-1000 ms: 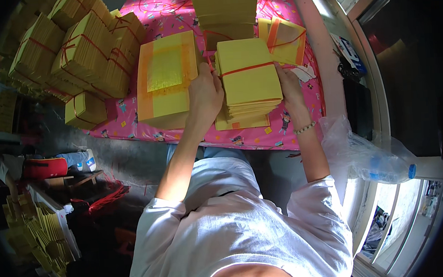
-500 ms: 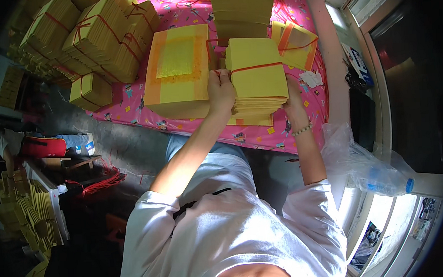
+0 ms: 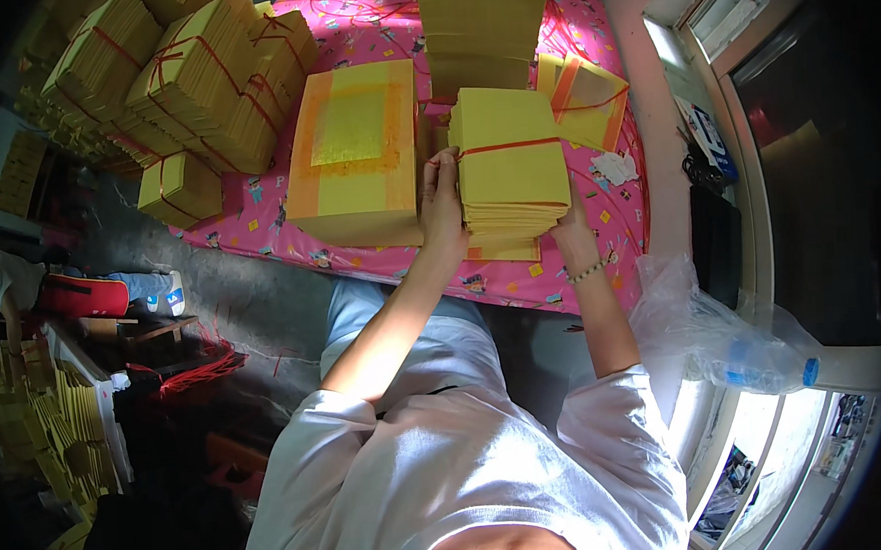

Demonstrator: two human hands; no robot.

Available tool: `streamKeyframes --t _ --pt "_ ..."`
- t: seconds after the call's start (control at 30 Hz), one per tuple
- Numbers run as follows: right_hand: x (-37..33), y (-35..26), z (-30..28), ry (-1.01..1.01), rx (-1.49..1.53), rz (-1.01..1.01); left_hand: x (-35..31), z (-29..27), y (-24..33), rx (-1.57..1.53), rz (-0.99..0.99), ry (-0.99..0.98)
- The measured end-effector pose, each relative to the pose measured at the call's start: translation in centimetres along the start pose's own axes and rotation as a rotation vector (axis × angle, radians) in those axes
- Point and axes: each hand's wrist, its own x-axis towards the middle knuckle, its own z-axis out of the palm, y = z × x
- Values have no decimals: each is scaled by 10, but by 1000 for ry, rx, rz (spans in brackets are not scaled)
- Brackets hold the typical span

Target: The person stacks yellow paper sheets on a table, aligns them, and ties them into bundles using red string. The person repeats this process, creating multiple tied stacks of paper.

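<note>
A thick bundle of yellow paper (image 3: 511,187) sits on the pink table, with a red string (image 3: 513,147) across its upper part. Along the bundle's left side is my left hand (image 3: 442,203), its fingers closed against the paper near the string. My right hand (image 3: 573,230), a beaded bracelet at its wrist, grips the near right corner; its fingertips are hidden behind the paper. Just left of my left hand stands a larger yellow stack (image 3: 357,205) with an orange border and a gold square on top.
Tied yellow bundles (image 3: 192,89) are piled at the far left. An upright yellow cardboard piece (image 3: 488,33) stands behind. A patterned pink cloth (image 3: 607,226) covers the table. Clear plastic bags (image 3: 677,312) hang at the right. Another person (image 3: 73,289) is at the left beside yellow paper.
My right hand has shifted down and inward around the bundle's near right corner. My left hand no longer pinches at the string and now rests along the bundle's side.
</note>
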Motion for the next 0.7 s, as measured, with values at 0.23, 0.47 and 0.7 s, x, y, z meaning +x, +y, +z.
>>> streamKeyframes --t 0.23,0.47,0.7 --pt "7 5 -6 16 -44 -56 6 7 5 -140 -112 48" --pt "-8 -7 -13 -37 -132 -221 8 5 3 -134 -139 47" --pt "-11 -2 -30 52 -171 -218 0 5 4 87 -58 39"
